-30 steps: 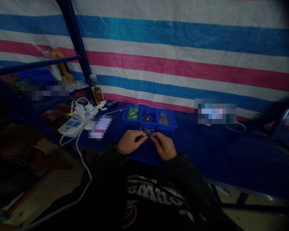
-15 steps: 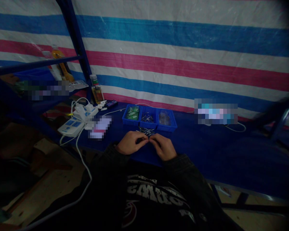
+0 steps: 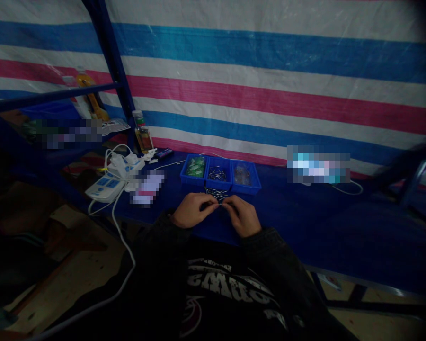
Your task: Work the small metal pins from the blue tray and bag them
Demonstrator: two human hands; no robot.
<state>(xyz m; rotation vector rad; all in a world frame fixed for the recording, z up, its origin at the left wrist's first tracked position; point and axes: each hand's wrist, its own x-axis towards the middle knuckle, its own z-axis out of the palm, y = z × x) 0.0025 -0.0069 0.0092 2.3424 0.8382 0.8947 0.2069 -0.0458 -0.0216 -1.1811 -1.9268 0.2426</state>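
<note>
My left hand [image 3: 194, 209] and my right hand [image 3: 242, 216] meet fingertip to fingertip above the front of the blue table. Both pinch at something thin and small between them, too tiny and dark to name. Just beyond the fingertips lies a loose pile of small screw-like metal pieces [image 3: 218, 193]. Behind the pile, three joined blue bins stand in a row. Green packets fill the left bin [image 3: 192, 180], more of the metal pieces lie in the middle bin [image 3: 218, 184], and clear small parts are in the right bin [image 3: 246, 190].
On the left are a white power strip [image 3: 104, 187] with cables, a blurred-out phone [image 3: 148, 188] and a drink bottle [image 3: 144, 135]. A lit device, also blurred out [image 3: 317, 166], stands at the back right. A striped tarp [image 3: 270, 94] hangs behind the blue table [image 3: 323, 222].
My fingertips closed together and then parted slightly, with small turning motions. Both hands stay in nearly the same place, and the bins have not moved.
</note>
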